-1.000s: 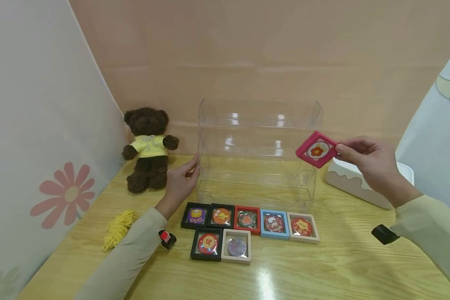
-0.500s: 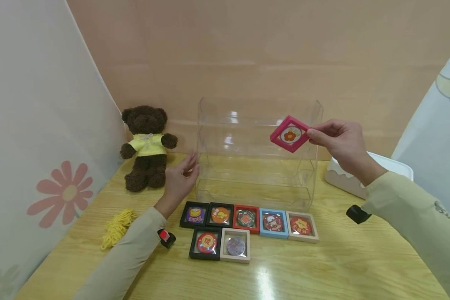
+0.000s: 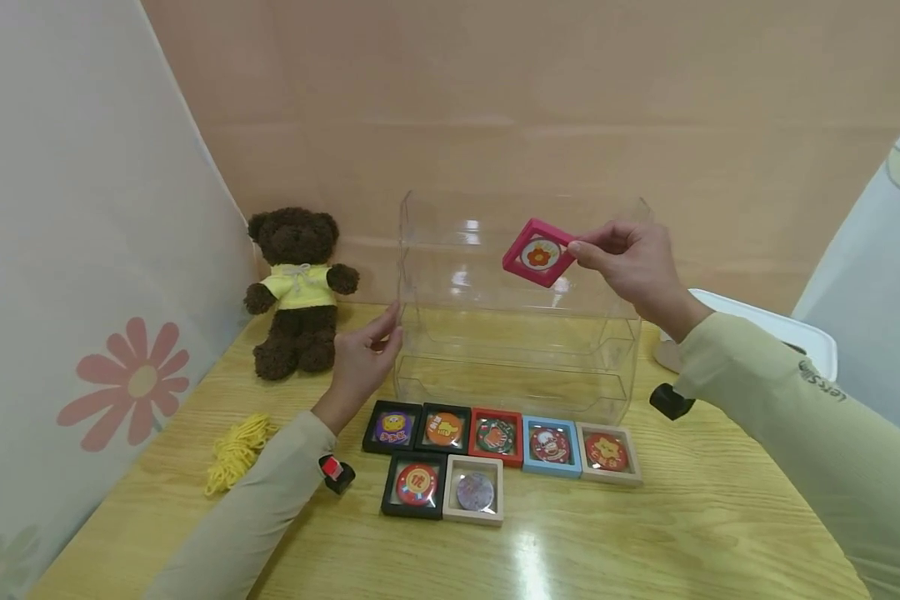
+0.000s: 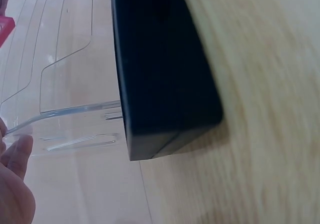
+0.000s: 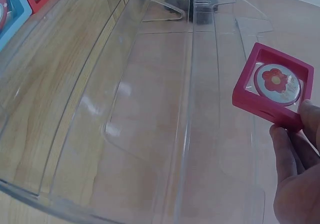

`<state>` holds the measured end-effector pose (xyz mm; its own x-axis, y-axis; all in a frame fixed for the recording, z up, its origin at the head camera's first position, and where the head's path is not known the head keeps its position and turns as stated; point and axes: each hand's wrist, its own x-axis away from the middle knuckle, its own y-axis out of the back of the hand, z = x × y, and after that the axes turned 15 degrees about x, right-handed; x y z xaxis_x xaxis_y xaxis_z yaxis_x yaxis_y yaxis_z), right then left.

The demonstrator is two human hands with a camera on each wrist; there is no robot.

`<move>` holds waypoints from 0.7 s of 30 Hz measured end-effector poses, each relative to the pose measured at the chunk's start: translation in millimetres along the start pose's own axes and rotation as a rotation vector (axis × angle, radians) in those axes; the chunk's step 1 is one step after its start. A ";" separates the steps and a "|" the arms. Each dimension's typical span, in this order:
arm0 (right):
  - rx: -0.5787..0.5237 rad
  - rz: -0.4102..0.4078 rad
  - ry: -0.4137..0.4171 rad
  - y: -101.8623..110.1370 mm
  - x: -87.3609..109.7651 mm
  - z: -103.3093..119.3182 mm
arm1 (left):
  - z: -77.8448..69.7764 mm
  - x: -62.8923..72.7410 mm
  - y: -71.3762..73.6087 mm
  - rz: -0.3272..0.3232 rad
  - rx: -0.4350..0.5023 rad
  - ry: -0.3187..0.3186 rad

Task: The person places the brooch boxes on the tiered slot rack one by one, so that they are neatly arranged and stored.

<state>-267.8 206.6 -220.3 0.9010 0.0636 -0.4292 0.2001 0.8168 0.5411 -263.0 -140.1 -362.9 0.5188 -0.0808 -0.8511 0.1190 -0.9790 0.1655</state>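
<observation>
My right hand [image 3: 633,267] pinches a pink square frame [image 3: 540,252] by one corner, with a red-flower badge inside. The frame is tilted and held up in front of the upper tiers of a clear plastic display rack [image 3: 510,362]. In the right wrist view, thumb and fingers grip the frame [image 5: 274,84] above the rack's see-through shelves. My left hand [image 3: 362,358] holds the rack's left side edge between thumb and fingers. The left wrist view shows those fingers [image 4: 20,154] at the clear edge, partly cut off.
Several badge frames lie flat in two rows before the rack, among them a blue frame [image 3: 551,447] and a black frame [image 3: 413,485]. A brown teddy bear [image 3: 296,292] sits left, yellow yarn [image 3: 240,452] nearer. Behind my right arm stands a white-lidded box [image 3: 813,346].
My right hand has carried the pink frame left and upward, from the rack's right side to in front of its upper tiers. The left hand stays on the rack's edge.
</observation>
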 end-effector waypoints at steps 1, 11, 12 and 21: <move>0.004 0.002 0.003 -2.7 -1.9 0.7 | -0.4 0.1 -0.3 0.002 0.003 0.004; 0.078 0.035 -0.018 -25.6 -11.5 7.5 | -24.7 -5.9 -5.7 -0.007 0.019 0.009; 0.082 0.040 -0.020 -26.8 -11.9 7.3 | -26.3 -6.7 -7.2 -0.007 0.019 0.015; 0.230 0.084 -0.011 -31.0 -12.0 6.7 | -1.5 -0.3 -10.3 -0.013 0.031 0.003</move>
<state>-282.2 176.7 -227.1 0.9220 0.1188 -0.3686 0.2054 0.6569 0.7255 -263.2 -129.8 -363.7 0.5197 -0.0679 -0.8516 0.0990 -0.9853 0.1390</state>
